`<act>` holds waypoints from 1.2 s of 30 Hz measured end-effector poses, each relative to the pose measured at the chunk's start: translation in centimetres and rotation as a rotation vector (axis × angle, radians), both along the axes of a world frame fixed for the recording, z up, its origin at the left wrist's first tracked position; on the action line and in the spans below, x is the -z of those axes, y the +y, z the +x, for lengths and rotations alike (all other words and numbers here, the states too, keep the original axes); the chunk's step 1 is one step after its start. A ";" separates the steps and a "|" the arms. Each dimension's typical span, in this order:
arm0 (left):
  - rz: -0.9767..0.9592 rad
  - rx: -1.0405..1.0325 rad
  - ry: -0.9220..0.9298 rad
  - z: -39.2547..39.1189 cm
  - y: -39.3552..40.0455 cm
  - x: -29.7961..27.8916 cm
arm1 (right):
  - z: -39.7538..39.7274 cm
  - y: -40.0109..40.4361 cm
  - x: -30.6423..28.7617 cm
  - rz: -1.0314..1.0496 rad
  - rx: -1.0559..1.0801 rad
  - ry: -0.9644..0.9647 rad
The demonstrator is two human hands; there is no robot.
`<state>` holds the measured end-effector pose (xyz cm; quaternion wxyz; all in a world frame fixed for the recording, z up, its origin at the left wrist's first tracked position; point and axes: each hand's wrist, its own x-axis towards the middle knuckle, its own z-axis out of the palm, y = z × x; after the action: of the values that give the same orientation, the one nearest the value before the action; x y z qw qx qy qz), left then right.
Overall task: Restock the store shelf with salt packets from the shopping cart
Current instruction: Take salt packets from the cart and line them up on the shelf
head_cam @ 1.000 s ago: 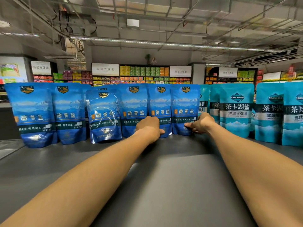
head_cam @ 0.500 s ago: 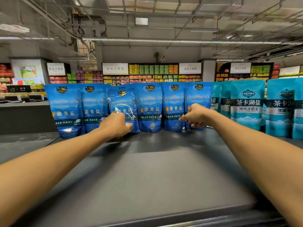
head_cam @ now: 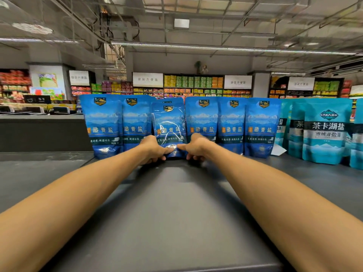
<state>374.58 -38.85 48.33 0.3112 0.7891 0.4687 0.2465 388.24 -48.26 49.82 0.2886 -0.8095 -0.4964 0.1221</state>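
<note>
Both arms were stretched out over the dark grey shelf top (head_cam: 176, 213); the left hand (head_cam: 152, 149) and the right hand (head_cam: 196, 147) met at the foot of one blue salt packet (head_cam: 169, 126), the third from the left in the row; the fingers of each hand were curled in, thumbs pointing toward each other across the packet's lower front, so that the two hands pinched its bottom edge from either side; the packet stood upright between them, a little lower than its neighbours, its glossy face creased and catching the light.

Just to the left of the left fingers stood two more blue packets (head_cam: 104, 124), upright and touching one another; just to the right of the right fingers stood three more of the same blue kind (head_cam: 232, 124), shoulder to shoulder; farther right of those fingers, a group of teal salt packets (head_cam: 326, 132) stood upright on the same surface, some overlapping, the nearest set forward of the rest.

Well beyond the fingertips, behind the whole row, were store shelves (head_cam: 193, 85) crowded with coloured goods and white signs (head_cam: 147, 79) above them.
</note>
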 end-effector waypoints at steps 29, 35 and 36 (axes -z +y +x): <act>0.248 -0.052 -0.017 -1.4 -0.7 0.7 | -1.4 0.1 1.5 0.090 0.097 -0.170; 0.294 -0.074 0.028 -1.5 -1.3 0.8 | -1.9 0.0 1.6 0.120 0.125 -0.116; 0.305 -0.079 0.026 -1.5 -1.3 0.9 | -2.0 0.0 1.7 0.129 0.132 -0.098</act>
<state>373.11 -40.16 47.42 0.1718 0.8114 0.4604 0.3164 386.28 -48.29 48.17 0.3228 -0.8252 -0.4624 0.0309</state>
